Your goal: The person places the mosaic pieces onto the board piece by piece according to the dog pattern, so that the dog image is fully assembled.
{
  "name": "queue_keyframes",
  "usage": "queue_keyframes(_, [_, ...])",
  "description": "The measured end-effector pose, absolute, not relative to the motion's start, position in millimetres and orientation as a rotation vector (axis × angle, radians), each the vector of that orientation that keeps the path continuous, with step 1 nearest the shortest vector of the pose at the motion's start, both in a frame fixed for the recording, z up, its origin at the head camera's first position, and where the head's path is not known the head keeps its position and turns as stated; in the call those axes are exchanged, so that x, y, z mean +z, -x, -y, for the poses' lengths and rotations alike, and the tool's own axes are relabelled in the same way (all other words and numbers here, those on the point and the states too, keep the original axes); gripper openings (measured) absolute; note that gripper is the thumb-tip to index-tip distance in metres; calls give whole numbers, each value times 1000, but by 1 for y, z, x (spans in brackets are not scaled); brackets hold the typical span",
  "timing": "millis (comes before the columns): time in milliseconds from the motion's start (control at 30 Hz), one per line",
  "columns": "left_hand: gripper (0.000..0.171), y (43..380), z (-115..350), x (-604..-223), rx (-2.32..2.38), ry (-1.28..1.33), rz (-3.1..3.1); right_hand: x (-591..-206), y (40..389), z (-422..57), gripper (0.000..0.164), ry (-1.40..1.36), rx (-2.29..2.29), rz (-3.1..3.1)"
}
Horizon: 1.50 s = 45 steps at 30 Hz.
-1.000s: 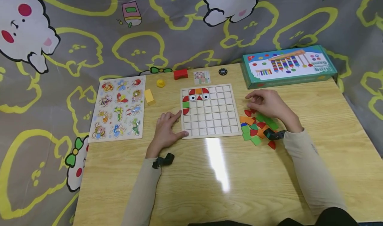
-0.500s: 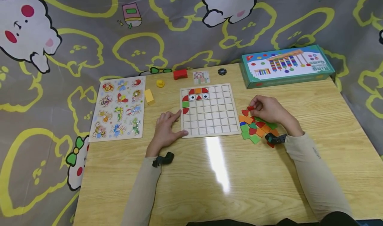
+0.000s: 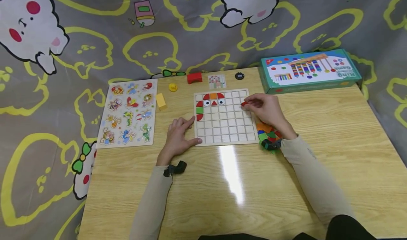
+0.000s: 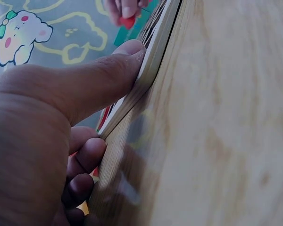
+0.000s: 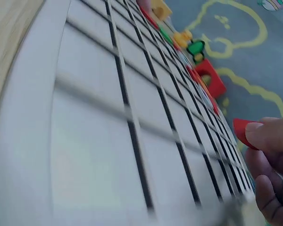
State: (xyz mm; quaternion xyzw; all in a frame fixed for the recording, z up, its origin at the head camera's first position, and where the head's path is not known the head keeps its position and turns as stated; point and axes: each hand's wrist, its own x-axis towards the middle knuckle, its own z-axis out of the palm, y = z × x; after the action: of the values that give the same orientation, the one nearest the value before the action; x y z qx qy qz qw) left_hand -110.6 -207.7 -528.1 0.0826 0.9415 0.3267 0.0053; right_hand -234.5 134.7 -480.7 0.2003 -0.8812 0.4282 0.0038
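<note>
A white wooden grid board (image 3: 225,130) lies on the table in the head view. Red, orange and green tiles and two eye tiles fill some cells at its far left. My left hand (image 3: 177,137) steadies the board: the thumb rests on its near left corner and the index fingertip touches the left edge. In the left wrist view the other fingers bend beside that edge. Over the board's right side, my right hand (image 3: 267,109) pinches a red quarter-round tile (image 5: 244,133) between thumb and fingertips, raised above the cells. Loose coloured tiles (image 3: 263,136) lie right of the board, partly hidden by the right wrist.
An insect picture puzzle (image 3: 127,116) lies at the left, with a yellow block (image 3: 161,101) beside it. Along the back stand a small yellow duck (image 3: 173,87), a red block (image 3: 194,78), a picture card (image 3: 217,81), a black chip (image 3: 240,76) and a green game box (image 3: 311,72).
My right hand has picked a red tile from the loose pile and moved it left over the board's right side. The left hand has stayed at the board's corner.
</note>
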Motion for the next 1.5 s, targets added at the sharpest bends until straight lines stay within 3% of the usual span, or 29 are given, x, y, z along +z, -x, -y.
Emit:
queue_keyframes(333, [92,112,204,-528,1010,-276,-2956,-483,243,-94,17,-752,1393,2831])
queue_keyframes(700, [91,112,204,-526,1028,-278,-2963,-476,249,-66,13,-1203,1125,2786])
queue_keyframes(1033, [91,111,205,-527,1026,-263,-2954,-488,245,-72,19,-849,1175,2879])
queue_keyframes(1500, [91,111,208,-530,1033,-264,-2962,-493,244,-63,14,-881,1130,2917])
